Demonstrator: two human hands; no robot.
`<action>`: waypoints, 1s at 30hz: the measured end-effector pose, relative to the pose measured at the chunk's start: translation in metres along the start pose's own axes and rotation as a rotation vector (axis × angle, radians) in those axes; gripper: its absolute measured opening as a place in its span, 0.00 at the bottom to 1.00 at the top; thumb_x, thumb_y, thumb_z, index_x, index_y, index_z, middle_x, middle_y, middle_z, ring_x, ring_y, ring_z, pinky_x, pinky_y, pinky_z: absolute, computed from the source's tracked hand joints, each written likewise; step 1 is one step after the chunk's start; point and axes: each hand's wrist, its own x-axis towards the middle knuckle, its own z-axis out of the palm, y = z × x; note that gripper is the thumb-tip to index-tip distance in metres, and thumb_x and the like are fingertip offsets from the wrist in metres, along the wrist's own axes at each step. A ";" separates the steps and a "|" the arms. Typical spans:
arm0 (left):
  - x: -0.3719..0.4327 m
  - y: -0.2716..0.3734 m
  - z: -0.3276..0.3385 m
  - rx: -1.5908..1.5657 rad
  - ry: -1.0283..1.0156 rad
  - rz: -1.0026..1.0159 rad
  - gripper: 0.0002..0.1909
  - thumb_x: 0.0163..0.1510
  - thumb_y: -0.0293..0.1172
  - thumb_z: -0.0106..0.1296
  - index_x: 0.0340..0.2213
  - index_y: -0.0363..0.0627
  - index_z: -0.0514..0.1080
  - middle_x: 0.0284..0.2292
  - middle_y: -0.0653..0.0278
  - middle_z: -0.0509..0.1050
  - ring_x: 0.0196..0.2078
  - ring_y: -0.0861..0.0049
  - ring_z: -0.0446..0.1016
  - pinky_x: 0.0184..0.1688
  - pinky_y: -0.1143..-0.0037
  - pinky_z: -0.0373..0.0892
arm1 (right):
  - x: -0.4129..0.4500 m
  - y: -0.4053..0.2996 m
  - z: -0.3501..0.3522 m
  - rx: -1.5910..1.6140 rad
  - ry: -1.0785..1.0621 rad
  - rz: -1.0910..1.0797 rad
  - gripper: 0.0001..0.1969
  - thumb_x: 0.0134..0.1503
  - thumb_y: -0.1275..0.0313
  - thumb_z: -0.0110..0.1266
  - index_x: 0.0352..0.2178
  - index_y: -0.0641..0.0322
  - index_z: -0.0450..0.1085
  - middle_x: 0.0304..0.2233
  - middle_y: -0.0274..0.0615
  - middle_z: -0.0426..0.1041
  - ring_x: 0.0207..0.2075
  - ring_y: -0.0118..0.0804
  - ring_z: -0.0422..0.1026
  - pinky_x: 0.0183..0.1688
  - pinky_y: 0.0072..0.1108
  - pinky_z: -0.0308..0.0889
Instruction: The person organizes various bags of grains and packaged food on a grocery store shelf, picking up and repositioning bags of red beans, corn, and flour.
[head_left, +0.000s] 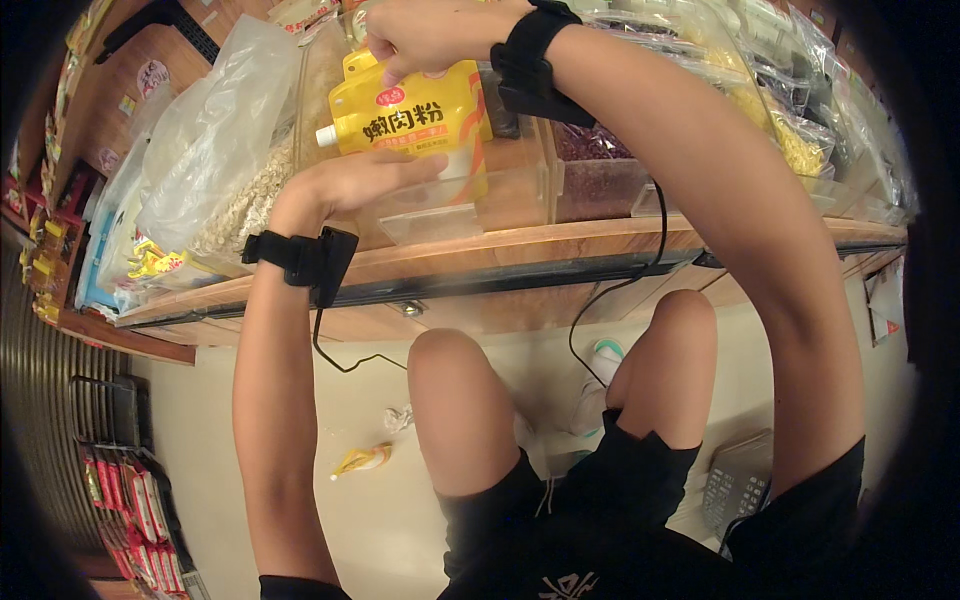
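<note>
A yellow spouted pouch (420, 124) bearing writing leans inside a clear plastic bin (517, 180), its white cap pointing left. From above, my right hand (439, 37) bends over the pouch's top edge, with fingertips against its front. My left hand (367, 180) reaches across the lower front of the pouch, thumb lying on it. Its other fingers are partly hidden, so its grip is unclear. Behind the pouch's upper left corner shows another yellow packet edge (358, 63) with a hole. Black straps with small devices circle both wrists.
Left of the bin lies pale dried food (244, 199) under a clear plastic bag (217, 127). A bin of dark red goods (592, 150) stands to the right. A wooden shelf edge (510, 236) runs in front. On the floor are a small yellow pouch (361, 459) and a grey basket (739, 480).
</note>
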 end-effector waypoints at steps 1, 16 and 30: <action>0.001 -0.002 0.001 0.007 0.000 -0.004 0.35 0.52 0.61 0.49 0.50 0.43 0.69 0.47 0.60 0.72 0.48 0.73 0.67 0.50 0.75 0.63 | 0.002 0.000 -0.001 -0.019 -0.024 0.010 0.14 0.42 0.64 0.65 0.24 0.64 0.75 0.23 0.45 0.76 0.30 0.42 0.76 0.31 0.32 0.69; -0.045 -0.039 0.044 -0.161 0.892 0.654 0.14 0.60 0.34 0.48 0.36 0.32 0.73 0.30 0.60 0.78 0.33 0.78 0.75 0.39 0.79 0.68 | -0.108 -0.047 -0.060 0.191 0.447 -0.114 0.06 0.52 0.77 0.52 0.30 0.71 0.73 0.24 0.47 0.74 0.28 0.36 0.73 0.33 0.23 0.68; -0.104 -0.274 0.417 -1.210 1.465 -0.312 0.11 0.61 0.35 0.47 0.29 0.40 0.68 0.26 0.67 0.69 0.29 0.84 0.66 0.33 0.82 0.64 | -0.275 -0.162 0.086 0.919 -0.167 0.064 0.04 0.47 0.72 0.60 0.26 0.59 0.74 0.23 0.37 0.71 0.27 0.39 0.69 0.31 0.26 0.66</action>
